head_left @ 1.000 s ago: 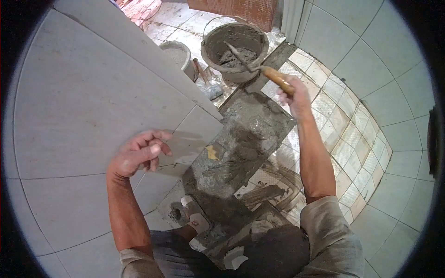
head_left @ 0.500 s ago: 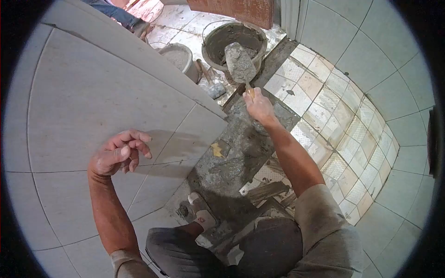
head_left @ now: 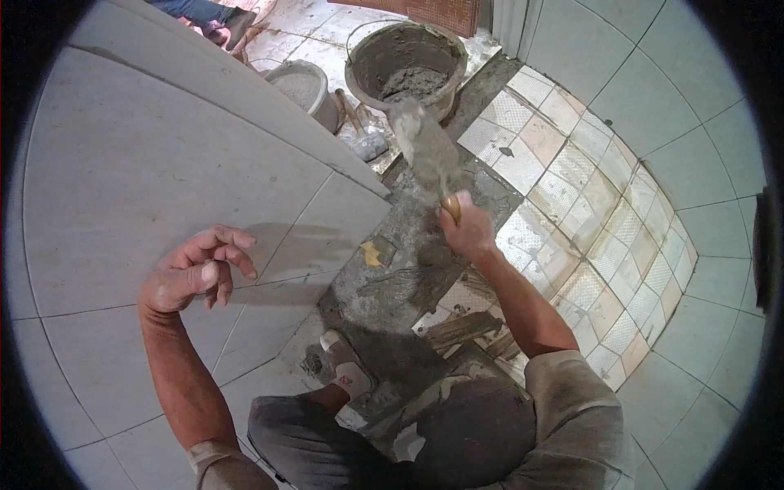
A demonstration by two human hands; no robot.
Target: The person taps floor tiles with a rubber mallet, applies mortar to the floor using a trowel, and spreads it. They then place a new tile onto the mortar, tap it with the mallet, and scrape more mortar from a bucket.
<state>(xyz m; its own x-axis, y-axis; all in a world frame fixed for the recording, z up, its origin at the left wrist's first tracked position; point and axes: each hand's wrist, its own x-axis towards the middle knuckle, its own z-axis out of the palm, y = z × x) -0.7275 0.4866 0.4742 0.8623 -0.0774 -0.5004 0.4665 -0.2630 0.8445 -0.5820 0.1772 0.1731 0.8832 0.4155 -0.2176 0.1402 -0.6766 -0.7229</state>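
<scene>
My right hand [head_left: 469, 229] is closed round the wooden handle of a trowel [head_left: 429, 151]. The trowel's blade, blurred by motion, points away from me and carries grey mortar. It is just in front of a large mortar bucket [head_left: 408, 69] with wet mortar inside. Below the trowel lies a strip of wet grey mortar [head_left: 392, 286] on the floor. My left hand [head_left: 200, 269] is raised beside the tiled wall on the left, fingers apart and curled a little, holding nothing.
A smaller bucket [head_left: 302, 86] of grey material and a hammer [head_left: 363, 139] stand beyond the left wall's end. Patterned floor tiles [head_left: 572, 188] spread at the right. A wood piece [head_left: 461, 328] lies near my knees. Another person's leg [head_left: 200, 11] shows at the top left.
My right hand has pulled the loaded trowel back from the large bucket, toward me. The left hand keeps its pose. The view has shifted slightly.
</scene>
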